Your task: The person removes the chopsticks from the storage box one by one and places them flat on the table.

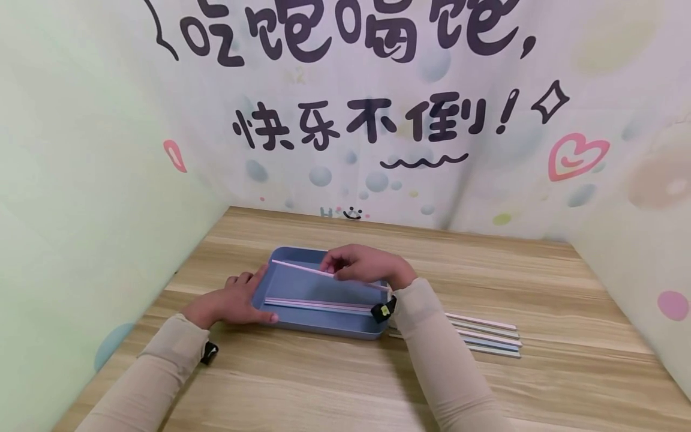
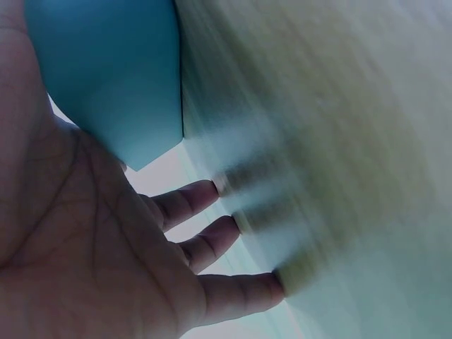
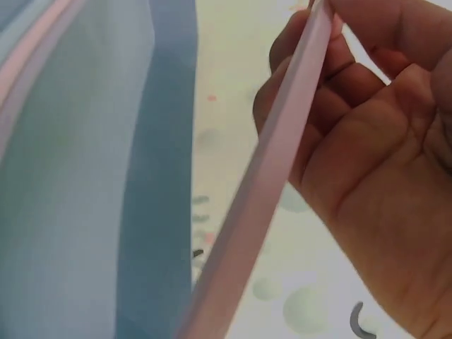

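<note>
My right hand [image 1: 360,263] pinches a long pink chopstick [image 1: 299,267] between thumb and fingertips, above the far part of a blue-grey tray [image 1: 324,329]. Up close in the right wrist view, the held chopstick [image 3: 261,176] shows flat sides and slants down from the fingertips. Against the tray's left end rests my left hand [image 1: 237,301], fingers extended and thumb at the near left corner. The left wrist view shows the tray's outer wall [image 2: 113,70] beside that palm. Several pink and bluish chopsticks [image 1: 318,305] lie side by side across the tray floor.
On the wood-grain table [image 1: 302,384], right of the tray, lie several more chopsticks [image 1: 486,336] in pink, blue and pale green, partly hidden by the right forearm. A printed cloth [image 1: 324,180] hangs behind the table, with pale panels on both sides.
</note>
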A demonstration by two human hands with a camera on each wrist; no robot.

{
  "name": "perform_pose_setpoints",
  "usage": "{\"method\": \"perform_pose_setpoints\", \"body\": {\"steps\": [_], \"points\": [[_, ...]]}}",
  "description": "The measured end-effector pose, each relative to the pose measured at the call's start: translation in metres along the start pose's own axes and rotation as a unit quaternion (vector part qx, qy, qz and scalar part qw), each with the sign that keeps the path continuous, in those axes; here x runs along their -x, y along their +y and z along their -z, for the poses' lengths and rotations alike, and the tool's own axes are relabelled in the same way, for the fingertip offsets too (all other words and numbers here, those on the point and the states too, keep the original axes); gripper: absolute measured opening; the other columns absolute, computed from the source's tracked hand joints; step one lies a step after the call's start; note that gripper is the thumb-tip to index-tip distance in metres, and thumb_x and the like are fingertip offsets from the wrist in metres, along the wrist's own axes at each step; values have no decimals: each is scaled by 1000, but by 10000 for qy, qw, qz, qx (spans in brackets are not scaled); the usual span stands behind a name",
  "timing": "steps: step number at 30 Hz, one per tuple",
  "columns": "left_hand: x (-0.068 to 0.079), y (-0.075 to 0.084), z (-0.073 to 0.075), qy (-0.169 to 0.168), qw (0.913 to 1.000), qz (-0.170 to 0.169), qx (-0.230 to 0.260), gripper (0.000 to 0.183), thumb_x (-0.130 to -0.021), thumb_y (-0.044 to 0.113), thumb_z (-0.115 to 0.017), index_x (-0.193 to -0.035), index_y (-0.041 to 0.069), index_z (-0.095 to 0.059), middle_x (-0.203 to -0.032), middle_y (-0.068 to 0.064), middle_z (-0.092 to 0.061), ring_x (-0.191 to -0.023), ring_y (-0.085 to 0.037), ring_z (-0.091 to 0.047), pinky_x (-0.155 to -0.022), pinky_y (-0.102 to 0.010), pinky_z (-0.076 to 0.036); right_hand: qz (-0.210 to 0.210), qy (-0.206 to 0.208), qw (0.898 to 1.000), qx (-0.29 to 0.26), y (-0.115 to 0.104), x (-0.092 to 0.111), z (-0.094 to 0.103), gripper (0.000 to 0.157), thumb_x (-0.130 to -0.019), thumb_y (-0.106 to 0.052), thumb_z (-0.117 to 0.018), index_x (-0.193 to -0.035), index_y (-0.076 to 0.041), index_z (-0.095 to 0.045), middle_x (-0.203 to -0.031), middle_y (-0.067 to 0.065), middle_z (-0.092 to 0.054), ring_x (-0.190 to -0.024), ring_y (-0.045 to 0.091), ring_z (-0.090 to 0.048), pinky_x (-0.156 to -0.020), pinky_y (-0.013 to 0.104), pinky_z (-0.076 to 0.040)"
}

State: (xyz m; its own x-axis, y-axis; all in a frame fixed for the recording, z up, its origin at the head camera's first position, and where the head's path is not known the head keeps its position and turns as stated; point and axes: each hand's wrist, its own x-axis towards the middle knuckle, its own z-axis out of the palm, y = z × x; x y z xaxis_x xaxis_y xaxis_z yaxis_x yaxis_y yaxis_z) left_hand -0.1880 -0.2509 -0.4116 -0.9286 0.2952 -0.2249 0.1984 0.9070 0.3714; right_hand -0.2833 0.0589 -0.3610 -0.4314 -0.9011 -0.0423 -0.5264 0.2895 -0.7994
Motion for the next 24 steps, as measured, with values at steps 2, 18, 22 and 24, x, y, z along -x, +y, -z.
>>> {"method": "perform_pose_setpoints", "body": {"steps": [2,18,22,24], "points": [[0,-1,-1,1,10000,1,-17,129,-74,76,-67,-157,-2,-5,-143,-37,-30,-124,-55,-31,-95,-64,-37,16,19,10000,-45,0,8,6,22,-96,2,-56,-112,-10,-66,-93,6,-58,-85,20,-53,-72,31,-44],[-2,0,-1,-94,10000,-12,-8,125,-77,69,-71,-157,-1,-5,-145,-37,-28,-128,-57,-29,-97,-65,-35,-749,-45,9960,-487,30,91,47,20,-95,3,-55,-111,-6,-64,-99,22,-56,-91,32,-52,-79,42,-46],[-3,-1,-2,-87,10000,-25,-14,125,-77,70,-70,-157,0,-5,-145,-37,-28,-127,-57,-29,-97,-65,-35,-1037,-2,9934,-491,42,118,56,20,-94,4,-56,-110,-6,-63,-95,13,-58,-88,32,-52,-75,36,-47],[-3,0,-2,-77,10000,-10,-26,125,-77,70,-70,-157,0,-5,-145,-37,-28,-127,-57,-30,-97,-65,-35,-1264,7,9908,-481,49,132,59,20,-94,4,-56,-109,-7,-64,-93,11,-58,-87,35,-52,-73,34,-47]]}}
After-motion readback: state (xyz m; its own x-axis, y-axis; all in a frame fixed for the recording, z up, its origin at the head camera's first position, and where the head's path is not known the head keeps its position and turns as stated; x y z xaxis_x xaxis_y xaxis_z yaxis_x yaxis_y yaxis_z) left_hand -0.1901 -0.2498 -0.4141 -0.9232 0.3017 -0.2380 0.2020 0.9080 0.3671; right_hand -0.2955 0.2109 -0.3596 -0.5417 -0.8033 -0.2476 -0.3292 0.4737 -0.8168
